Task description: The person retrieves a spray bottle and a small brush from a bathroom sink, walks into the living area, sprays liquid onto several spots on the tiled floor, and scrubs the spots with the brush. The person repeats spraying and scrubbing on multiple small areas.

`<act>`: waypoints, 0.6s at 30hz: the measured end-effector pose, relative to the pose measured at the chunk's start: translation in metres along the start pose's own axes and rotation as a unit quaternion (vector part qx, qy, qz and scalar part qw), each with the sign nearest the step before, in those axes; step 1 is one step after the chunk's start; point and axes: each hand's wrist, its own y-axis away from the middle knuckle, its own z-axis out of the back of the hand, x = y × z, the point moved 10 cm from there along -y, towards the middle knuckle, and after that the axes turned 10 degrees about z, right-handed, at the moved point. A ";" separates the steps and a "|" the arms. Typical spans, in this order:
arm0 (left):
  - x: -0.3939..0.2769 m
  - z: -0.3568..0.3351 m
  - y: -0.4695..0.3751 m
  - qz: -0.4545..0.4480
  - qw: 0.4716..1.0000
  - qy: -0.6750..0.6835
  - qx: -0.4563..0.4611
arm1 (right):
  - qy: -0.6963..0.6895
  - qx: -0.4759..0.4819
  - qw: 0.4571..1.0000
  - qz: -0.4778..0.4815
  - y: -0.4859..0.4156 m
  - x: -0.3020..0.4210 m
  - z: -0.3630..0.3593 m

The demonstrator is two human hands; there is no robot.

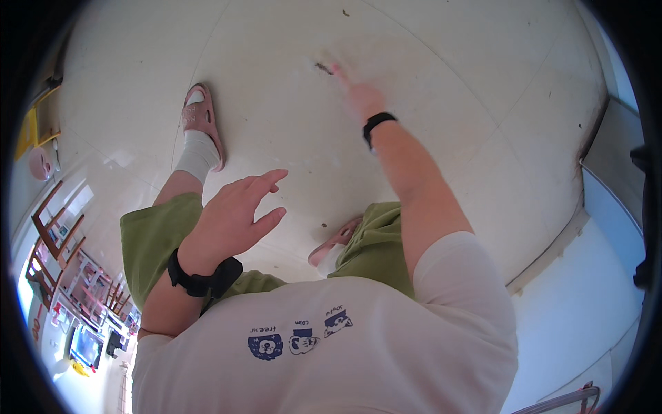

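My right hand (366, 99) reaches down over the pale tiled floor (289, 119), blurred by motion. It appears closed around a slim pink tool (336, 70), too smeared to name further. Right at the tool's tip lies a small dark clump of debris (324, 68). Empty, with its fingers apart and slightly bent, my left hand (235, 217) hovers above the floor by my left knee. A black band (204, 277) circles the left wrist and another black band (376, 127) the right.
My slippered left foot (199, 116) is planted ahead; the right slipper (336, 240) is partly under me. A brown scrap (345, 13) and a dark crumb (324, 225) lie on the floor. Wooden chairs (57, 227) stand left, a white wall panel (574, 269) right.
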 end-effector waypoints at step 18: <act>0.019 0.001 0.003 0.018 1.000 0.020 0.012 | -0.041 -0.036 0.998 -0.002 -0.053 0.047 0.025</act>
